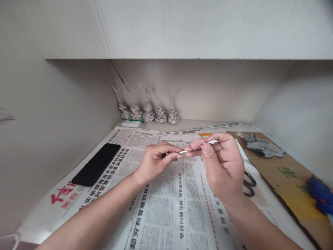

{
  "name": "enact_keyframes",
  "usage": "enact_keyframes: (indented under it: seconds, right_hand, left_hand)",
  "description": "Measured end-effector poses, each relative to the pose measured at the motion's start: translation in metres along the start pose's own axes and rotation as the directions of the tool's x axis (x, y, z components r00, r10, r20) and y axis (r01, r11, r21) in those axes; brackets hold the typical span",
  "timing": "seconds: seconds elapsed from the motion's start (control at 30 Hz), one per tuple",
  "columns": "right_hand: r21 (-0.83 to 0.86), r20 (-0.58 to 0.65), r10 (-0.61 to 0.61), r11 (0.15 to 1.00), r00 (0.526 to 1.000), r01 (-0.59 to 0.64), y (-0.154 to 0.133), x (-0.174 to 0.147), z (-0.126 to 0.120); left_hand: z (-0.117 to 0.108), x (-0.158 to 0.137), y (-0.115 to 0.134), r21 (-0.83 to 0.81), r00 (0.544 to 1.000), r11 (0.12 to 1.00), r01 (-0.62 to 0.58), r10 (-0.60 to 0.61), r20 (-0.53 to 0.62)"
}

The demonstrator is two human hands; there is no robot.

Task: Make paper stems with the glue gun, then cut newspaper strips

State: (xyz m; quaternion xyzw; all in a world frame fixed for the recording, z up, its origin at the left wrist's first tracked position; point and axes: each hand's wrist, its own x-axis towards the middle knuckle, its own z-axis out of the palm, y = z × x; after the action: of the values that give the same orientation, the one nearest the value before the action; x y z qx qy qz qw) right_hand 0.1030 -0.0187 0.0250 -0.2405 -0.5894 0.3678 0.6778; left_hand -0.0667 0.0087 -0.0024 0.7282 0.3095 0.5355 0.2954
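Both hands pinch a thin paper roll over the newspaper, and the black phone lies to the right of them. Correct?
Not quite: the head view shows the phone left of the hands. Left hand and right hand do pinch the paper roll over the newspaper.

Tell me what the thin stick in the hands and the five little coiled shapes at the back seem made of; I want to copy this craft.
The thin stick, pinched between left hand and right hand, looks like tightly rolled matte newspaper: pale with faint print. The coiled shapes seem wound from similar rolled paper, grey print speckling their ridged coils, loose ends sticking up.
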Motion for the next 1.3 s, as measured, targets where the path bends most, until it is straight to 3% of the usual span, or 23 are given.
enact_keyframes:
  seconds: [0.3,0.6,0.87,1.3]
  right_hand:
    - [-0.039,0.022,-0.014,0.999,1.000,0.015,0.001,-0.002,0.002]
    - [0.047,0.026,0.102,0.994,0.994,-0.103,0.007,0.000,-0.001]
    - [-0.133,-0.018,0.123,0.983,0.992,-0.125,0.011,0.006,-0.006]
    - [-0.092,-0.094,0.167,0.980,0.981,-0.176,0.016,0.004,-0.006]
  left_hand:
    - [0.000,0.001,0.002,0.008,1.000,1.000,0.010,-0.010,-0.006]
    - [0.000,0.000,0.000,0.071,1.000,0.997,-0.012,0.013,-0.015]
    - [-0.002,0.002,0.002,0.164,0.999,0.986,-0.033,0.038,-0.027]
    - [-0.003,0.001,-0.001,0.198,0.995,0.977,-0.085,0.092,-0.026]
